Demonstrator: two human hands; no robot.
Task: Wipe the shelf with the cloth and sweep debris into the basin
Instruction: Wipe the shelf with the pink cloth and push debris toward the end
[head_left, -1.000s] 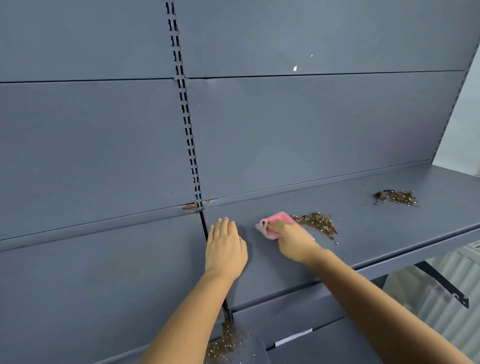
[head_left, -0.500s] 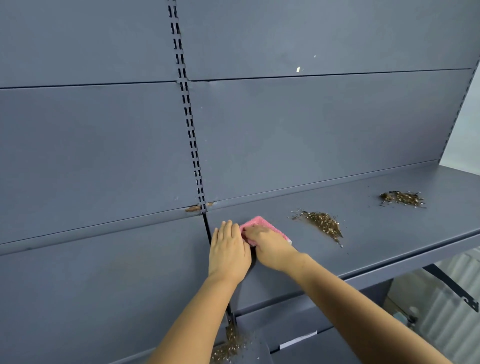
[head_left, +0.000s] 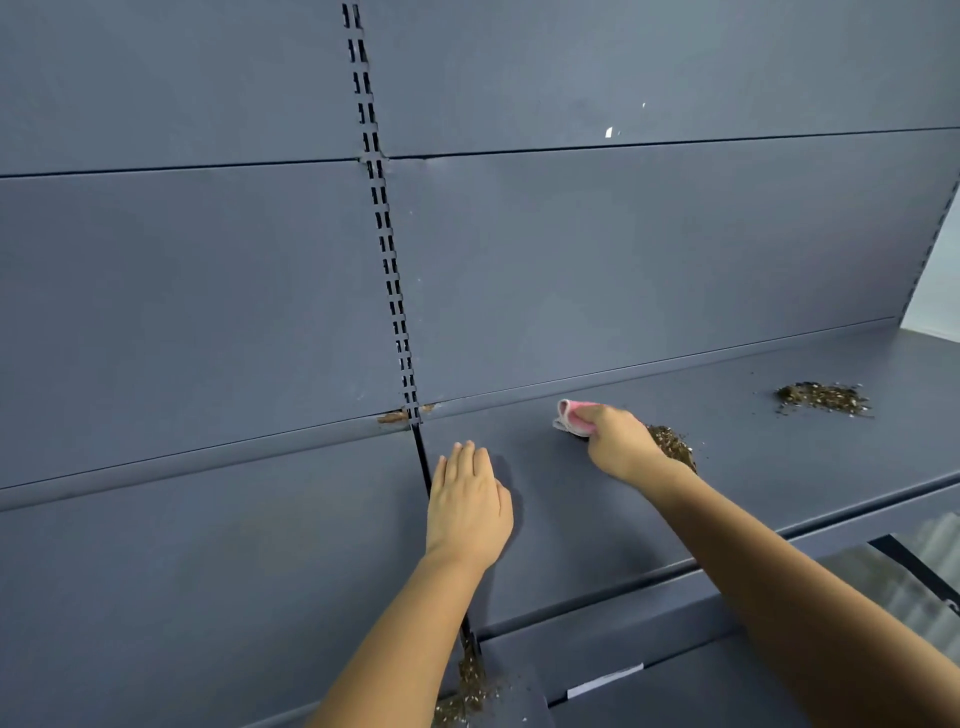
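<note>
Wiping crumbs off the shelf (head_left: 753, 467)
Right hand (head_left: 618, 441) grips the pink cloth (head_left: 571, 418) by a crumb pile (head_left: 672, 447); left hand (head_left: 467, 504) lies flat, holding nothing. Next, push crumbs left.

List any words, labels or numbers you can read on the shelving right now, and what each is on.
None can be read.
White strip on the lower shelf edge: shows no legible print, too small and angled to tell.
White flecks on the back panel: chipped marks, not text.
Pink cloth in the right hand: no label visible.
</note>
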